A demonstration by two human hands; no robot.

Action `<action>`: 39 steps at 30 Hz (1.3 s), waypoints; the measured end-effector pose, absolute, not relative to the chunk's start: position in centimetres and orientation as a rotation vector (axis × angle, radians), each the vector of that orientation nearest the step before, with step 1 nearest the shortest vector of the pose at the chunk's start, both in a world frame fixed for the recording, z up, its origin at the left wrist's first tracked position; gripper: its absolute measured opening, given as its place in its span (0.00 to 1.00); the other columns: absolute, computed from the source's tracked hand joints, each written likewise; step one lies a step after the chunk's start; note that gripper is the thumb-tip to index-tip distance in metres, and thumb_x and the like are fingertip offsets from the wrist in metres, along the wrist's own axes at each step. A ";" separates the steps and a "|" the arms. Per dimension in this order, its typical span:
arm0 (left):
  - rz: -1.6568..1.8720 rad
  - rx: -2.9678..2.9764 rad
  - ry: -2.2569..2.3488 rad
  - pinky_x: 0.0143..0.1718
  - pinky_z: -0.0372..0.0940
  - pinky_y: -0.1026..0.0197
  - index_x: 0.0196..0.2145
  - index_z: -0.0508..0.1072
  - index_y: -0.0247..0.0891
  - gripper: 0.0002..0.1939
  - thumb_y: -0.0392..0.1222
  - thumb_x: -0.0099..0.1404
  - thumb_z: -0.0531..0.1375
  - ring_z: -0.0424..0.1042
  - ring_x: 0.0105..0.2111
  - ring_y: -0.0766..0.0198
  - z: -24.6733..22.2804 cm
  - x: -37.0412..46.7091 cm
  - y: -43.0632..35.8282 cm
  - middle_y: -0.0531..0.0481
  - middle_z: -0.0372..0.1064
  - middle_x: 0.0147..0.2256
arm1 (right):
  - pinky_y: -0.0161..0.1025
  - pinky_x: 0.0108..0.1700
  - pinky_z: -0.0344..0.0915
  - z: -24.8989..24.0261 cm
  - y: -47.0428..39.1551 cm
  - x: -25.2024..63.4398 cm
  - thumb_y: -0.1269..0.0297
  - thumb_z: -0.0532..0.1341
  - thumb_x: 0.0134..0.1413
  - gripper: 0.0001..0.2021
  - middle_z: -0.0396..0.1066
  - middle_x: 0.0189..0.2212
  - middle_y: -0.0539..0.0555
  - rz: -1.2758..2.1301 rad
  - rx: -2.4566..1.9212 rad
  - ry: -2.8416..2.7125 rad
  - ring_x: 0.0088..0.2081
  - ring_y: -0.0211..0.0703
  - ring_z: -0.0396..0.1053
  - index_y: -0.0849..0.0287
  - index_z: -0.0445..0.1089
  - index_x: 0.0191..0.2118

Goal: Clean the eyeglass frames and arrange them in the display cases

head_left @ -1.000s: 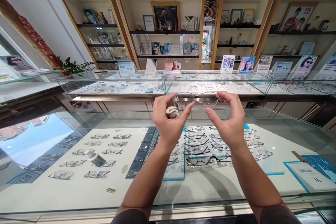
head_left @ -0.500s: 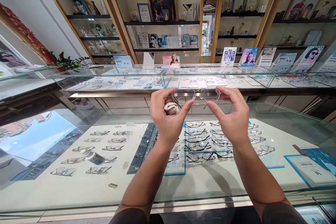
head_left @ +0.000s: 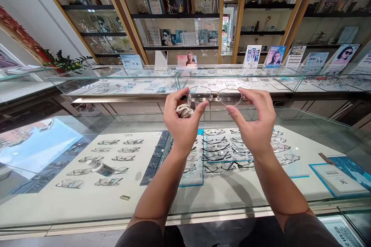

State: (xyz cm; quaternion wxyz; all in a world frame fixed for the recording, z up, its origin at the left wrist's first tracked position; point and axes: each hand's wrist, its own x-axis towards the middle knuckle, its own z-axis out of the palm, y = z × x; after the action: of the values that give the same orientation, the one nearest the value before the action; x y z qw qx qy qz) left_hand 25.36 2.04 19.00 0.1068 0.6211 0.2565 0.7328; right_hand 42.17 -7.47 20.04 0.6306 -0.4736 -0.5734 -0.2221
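Note:
A thin-rimmed pair of glasses (head_left: 215, 96) is held up in the air between both hands, above the glass display case. My left hand (head_left: 182, 121) pinches its left side with thumb and fingers, and a bunched pale cloth (head_left: 184, 110) is tucked in the same palm. On the other side my right hand (head_left: 257, 119) grips the right edge of the frame between thumb and fingers. Both thumbs are under the rims.
Rows of eyeglasses (head_left: 218, 167) fill the near glass case (head_left: 87, 210). A small white bottle (head_left: 102, 169) and a small gold-coloured piece (head_left: 125, 197) lie left of my arms. Behind are another display case (head_left: 116, 98), upright cards (head_left: 252, 56) and wall shelves (head_left: 179, 16).
The glasses and both hands sit slightly higher and a little to the left in view. The background has shifted upward too. The grip stays the same.

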 end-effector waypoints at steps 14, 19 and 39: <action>2.169 1.785 0.757 0.48 0.73 0.53 0.53 0.79 0.43 0.28 0.58 0.62 0.77 0.78 0.47 0.56 18.7 25.8 2.4 0.46 0.79 0.49 | 0.57 0.54 0.77 19.7 -7.4 42.1 0.50 0.68 0.68 0.19 0.75 0.50 0.56 -0.506 -1.150 -1.285 0.51 0.53 0.74 0.47 0.74 0.60; 2.258 1.789 0.778 0.47 0.73 0.53 0.53 0.77 0.42 0.30 0.61 0.62 0.76 0.77 0.48 0.56 18.4 25.9 2.3 0.45 0.76 0.50 | 0.55 0.53 0.77 19.7 -7.2 42.2 0.50 0.67 0.68 0.17 0.76 0.51 0.57 -0.459 -1.161 -1.303 0.51 0.52 0.75 0.50 0.72 0.57; 2.474 1.929 0.814 0.42 0.70 0.53 0.53 0.77 0.42 0.29 0.59 0.62 0.77 0.73 0.39 0.60 18.6 25.8 1.5 0.49 0.74 0.43 | 0.54 0.53 0.72 19.4 -6.9 42.4 0.50 0.69 0.66 0.19 0.77 0.49 0.56 -0.355 -1.223 -1.337 0.50 0.53 0.75 0.51 0.73 0.57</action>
State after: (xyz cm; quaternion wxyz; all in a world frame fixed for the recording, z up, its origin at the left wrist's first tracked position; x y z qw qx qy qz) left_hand 25.83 1.49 18.55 -0.0498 0.5944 0.2507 0.7624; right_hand 42.44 -6.94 19.43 0.6033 -0.5281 -0.5777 -0.1532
